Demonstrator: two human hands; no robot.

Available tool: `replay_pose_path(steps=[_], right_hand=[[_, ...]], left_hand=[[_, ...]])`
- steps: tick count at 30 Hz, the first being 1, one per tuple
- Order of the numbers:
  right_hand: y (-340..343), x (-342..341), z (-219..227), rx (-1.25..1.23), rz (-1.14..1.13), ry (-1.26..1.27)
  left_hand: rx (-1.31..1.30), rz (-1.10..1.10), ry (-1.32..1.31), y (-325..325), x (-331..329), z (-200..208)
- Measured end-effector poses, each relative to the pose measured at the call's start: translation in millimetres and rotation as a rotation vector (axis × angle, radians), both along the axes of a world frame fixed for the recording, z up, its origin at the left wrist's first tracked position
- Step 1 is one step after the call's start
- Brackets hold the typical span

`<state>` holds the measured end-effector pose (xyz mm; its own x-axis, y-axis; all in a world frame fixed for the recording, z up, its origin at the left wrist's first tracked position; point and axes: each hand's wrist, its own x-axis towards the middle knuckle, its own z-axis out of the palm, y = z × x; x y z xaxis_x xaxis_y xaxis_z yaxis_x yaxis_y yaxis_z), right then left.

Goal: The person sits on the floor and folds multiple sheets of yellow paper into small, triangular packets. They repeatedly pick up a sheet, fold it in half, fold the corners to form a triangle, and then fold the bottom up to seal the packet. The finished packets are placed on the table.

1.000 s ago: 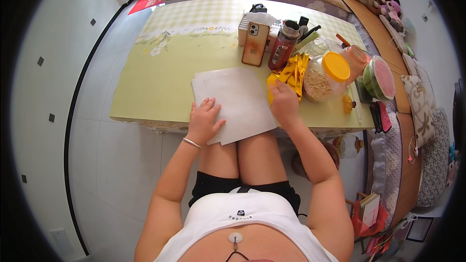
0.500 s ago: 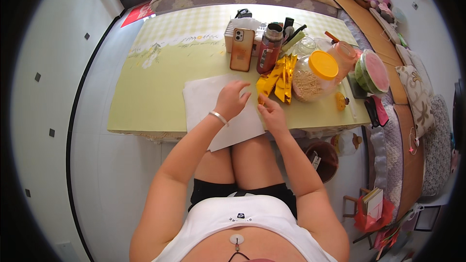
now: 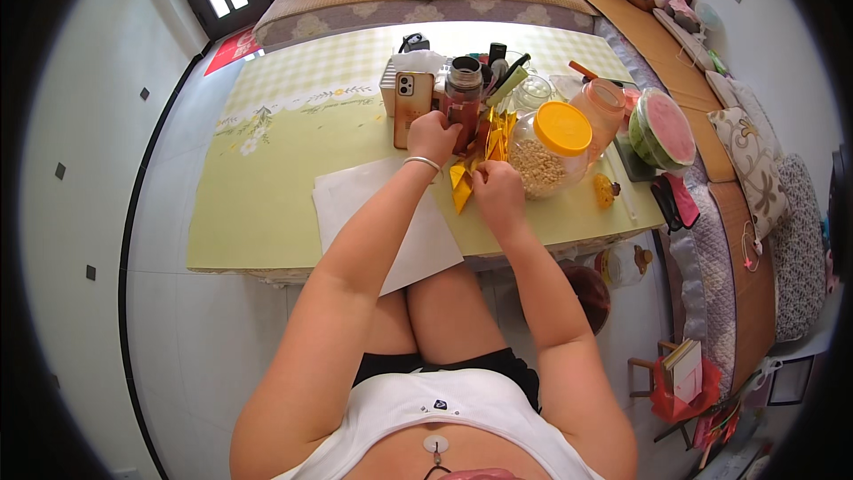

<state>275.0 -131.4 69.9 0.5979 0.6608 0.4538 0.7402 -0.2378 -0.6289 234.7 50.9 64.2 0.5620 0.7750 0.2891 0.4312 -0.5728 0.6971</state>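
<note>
- two hands in my view: the left hand (image 3: pixel 433 139) bends its fingers in front of the red bottle (image 3: pixel 462 98); i can't tell what they touch.
- the right hand (image 3: pixel 500 193) seems to pinch gold foil (image 3: pixel 503 132), between bottle and jar (image 3: pixel 537 166).
- i judge this step as separating foil; next calls for a light pull, clear of the bottle.

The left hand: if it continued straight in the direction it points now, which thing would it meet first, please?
Most likely the red vacuum bottle, standing just beyond the left hand. Depth is unclear here, so the fingers may already be touching it.
</note>
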Motion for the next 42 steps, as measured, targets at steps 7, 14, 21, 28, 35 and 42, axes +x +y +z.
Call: replay_pose_path(steps=[7,14,21,28,35,42], right_hand=[[13,9,-34,-0.040,0.042,0.082],[-1,-19,-31,-0.005,0.110,0.338],[-7,-20,-58,0.028,0.154,0.527],[6,-26,-41,0.154,-0.038,0.162],[10,1,14,-0.230,-0.103,0.086],[25,24,-1,-0.306,-0.134,0.050]], left_hand=[[-0.081,0.053,0.128,-31,-17,12],[-0.137,-0.050,0.161,-49,-36,-29],[-0.141,-0.190,0.135,-46,-44,-33],[-0.303,-0.080,-0.119,-58,-40,-29],[0.106,-0.001,-0.336,-27,-9,-8],[0.029,-0.039,-0.202,-3,-5,-15]])
